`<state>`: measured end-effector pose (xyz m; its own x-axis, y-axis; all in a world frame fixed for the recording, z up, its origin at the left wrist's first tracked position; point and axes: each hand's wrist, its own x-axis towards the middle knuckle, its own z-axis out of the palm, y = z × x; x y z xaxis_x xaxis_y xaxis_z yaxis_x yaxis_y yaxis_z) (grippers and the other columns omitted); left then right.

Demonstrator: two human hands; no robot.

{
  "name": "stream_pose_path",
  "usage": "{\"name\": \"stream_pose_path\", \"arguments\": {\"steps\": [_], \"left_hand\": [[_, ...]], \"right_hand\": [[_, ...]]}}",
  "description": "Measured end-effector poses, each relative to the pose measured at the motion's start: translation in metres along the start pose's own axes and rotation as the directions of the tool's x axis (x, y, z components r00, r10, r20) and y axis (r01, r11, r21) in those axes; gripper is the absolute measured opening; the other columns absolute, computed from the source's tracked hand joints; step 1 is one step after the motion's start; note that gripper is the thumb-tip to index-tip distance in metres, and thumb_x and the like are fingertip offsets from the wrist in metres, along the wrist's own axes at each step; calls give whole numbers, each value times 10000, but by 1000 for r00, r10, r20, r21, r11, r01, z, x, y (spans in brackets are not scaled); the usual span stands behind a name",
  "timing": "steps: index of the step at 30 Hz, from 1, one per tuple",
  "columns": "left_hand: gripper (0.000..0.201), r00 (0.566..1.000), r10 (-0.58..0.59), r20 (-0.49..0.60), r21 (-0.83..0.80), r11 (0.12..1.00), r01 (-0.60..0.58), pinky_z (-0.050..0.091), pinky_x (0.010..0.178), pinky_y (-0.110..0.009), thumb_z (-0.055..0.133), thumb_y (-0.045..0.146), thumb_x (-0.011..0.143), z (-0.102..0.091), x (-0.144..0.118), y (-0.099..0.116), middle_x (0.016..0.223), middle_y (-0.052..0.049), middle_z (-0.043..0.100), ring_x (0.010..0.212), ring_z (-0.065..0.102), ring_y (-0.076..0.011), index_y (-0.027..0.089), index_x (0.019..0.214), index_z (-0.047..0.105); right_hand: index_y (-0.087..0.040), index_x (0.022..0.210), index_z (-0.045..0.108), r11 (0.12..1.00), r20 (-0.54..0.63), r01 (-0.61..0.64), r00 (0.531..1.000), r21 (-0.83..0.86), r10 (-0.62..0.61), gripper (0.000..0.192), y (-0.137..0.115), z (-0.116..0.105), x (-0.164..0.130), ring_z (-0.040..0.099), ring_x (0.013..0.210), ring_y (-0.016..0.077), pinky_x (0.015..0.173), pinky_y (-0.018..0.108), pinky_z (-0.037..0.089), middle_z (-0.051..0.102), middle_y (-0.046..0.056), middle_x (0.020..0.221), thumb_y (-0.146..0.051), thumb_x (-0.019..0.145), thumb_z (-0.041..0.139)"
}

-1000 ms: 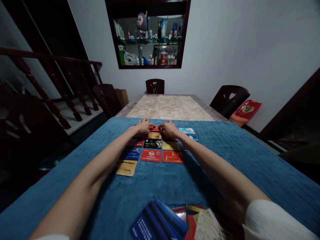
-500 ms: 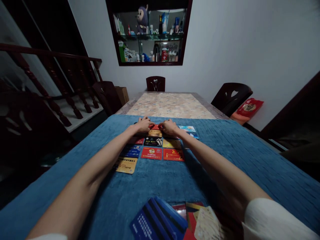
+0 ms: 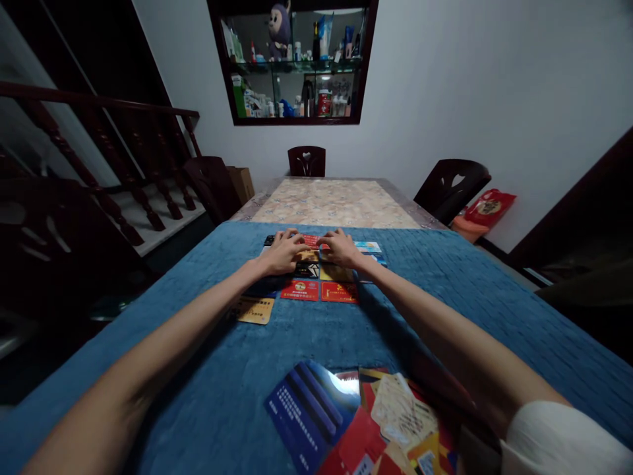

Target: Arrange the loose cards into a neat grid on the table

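Note:
Plastic cards lie in rows on a blue cloth [image 3: 445, 297] spread over the near part of a table. My left hand [image 3: 283, 253] and my right hand [image 3: 341, 248] rest side by side on the far rows, fingertips close together over a gold card [image 3: 308, 255], behind which lies a red card [image 3: 311, 240]. Neither hand grips anything. Nearer to me lie two red cards [image 3: 299, 289] [image 3: 339, 291] and a gold VIP card [image 3: 254, 309] at the left. Pale blue cards [image 3: 368, 247] lie right of my right hand. A loose pile of cards [image 3: 390, 422] with a dark blue one [image 3: 306, 412] lies close to me.
Beyond the cloth the patterned table top [image 3: 336, 201] is bare. Dark chairs stand at the far end [image 3: 306, 160], the right [image 3: 452, 188] and the left [image 3: 212, 185]. A red bag [image 3: 489, 206] sits by the wall. A stair railing [image 3: 99, 158] runs at the left, a wall cabinet [image 3: 297, 63] above.
Both hands have drawn back a little toward me, from the far red card onto the gold card. The view has tipped down, so more of the near pile shows.

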<state>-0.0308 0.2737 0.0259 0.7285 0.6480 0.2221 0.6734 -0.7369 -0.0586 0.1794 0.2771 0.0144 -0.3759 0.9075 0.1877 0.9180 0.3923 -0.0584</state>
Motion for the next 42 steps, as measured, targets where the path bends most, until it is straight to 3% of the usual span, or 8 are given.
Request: {"name": "stream_pose_path", "arguments": {"steps": [7, 16, 20, 28, 36, 42], "left_hand": [[307, 994, 84, -63, -75, 993, -88, 283, 1063, -538, 604, 291, 874, -9, -47, 45, 1278, -91, 577, 1282, 357, -334, 266, 1173, 667], [303, 990, 129, -62, -203, 969, -139, 309, 1072, -525, 564, 200, 883, -22, -103, 116, 1259, -83, 596, 1264, 384, -303, 267, 1161, 664], [281, 977, 190, -93, -274, 939, -209, 326, 1066, -512, 546, 222, 908, -23, -118, 151, 1248, -79, 599, 1263, 392, -298, 270, 1161, 657], [269, 932, 341, -126, -421, 832, -361, 313, 1062, -493, 547, 331, 920, -25, -130, 214, 1225, -91, 619, 1247, 410, -295, 261, 1151, 666], [333, 887, 454, -88, -474, 764, -438, 310, 1059, -505, 657, 443, 837, -26, -144, 225, 1229, -85, 577, 1229, 414, -318, 305, 1140, 675], [319, 911, 403, -92, -417, 815, -403, 308, 1072, -522, 669, 321, 821, -23, -147, 214, 1279, -90, 554, 1243, 410, -325, 282, 1138, 679]], "right_hand": [[-263, 1237, 656, 998, -48, 51, 998, 30, -50, 347, -10, -12, -42, 461, 1151, 310, 837, 398, 392, 620, 96, 1277, -241, 916, 529], [-244, 1184, 682, 990, -83, 124, 989, 69, -119, 319, -22, -22, -105, 460, 1092, 289, 820, 373, 362, 644, 92, 1192, -231, 891, 555], [-239, 1150, 694, 982, -106, 166, 982, 93, -156, 285, -26, -22, -136, 461, 1083, 284, 823, 377, 359, 653, 94, 1168, -256, 915, 534], [-244, 1126, 701, 985, -111, 124, 988, 124, -110, 265, -28, -26, -186, 452, 1086, 273, 837, 399, 349, 666, 80, 1177, -232, 898, 566], [-236, 1140, 692, 980, -133, 132, 985, 148, -112, 259, -34, -21, -221, 448, 1096, 264, 844, 405, 338, 668, 92, 1158, -239, 931, 539], [-231, 1127, 688, 972, -208, 165, 970, 165, -129, 243, -39, -18, -236, 454, 1077, 261, 849, 408, 341, 677, 90, 1149, -247, 942, 530]]}}
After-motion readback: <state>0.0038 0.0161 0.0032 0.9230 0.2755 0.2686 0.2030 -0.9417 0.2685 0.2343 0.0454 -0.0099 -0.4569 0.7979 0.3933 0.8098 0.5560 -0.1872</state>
